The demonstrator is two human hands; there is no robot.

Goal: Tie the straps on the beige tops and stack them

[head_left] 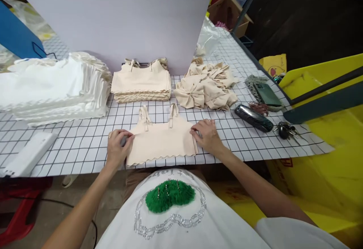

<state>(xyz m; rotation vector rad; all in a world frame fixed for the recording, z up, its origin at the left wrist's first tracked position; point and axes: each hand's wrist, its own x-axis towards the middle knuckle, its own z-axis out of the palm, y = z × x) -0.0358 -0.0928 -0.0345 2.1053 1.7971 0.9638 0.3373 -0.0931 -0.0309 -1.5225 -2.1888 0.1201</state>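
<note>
A beige camisole top (163,141) lies flat at the table's front edge, its two straps pointing away from me and its scalloped hem towards me. My left hand (117,145) pinches its left side between thumb and fingers. On the opposite side, my right hand (208,135) has thumb and fingertips closed on the fabric edge. Just behind it sits a neat stack of beige tops (141,81) with straps. To the right of that stack is a crumpled heap of beige garments (207,84).
A tall pile of white fabric pieces (56,86) fills the left of the checked tablecloth (85,147), with a white box-like object (31,154) in front. At right lie a glasses case (253,118), keys (286,130) and a phone (268,95). Yellow bins (334,128) stand beyond the table.
</note>
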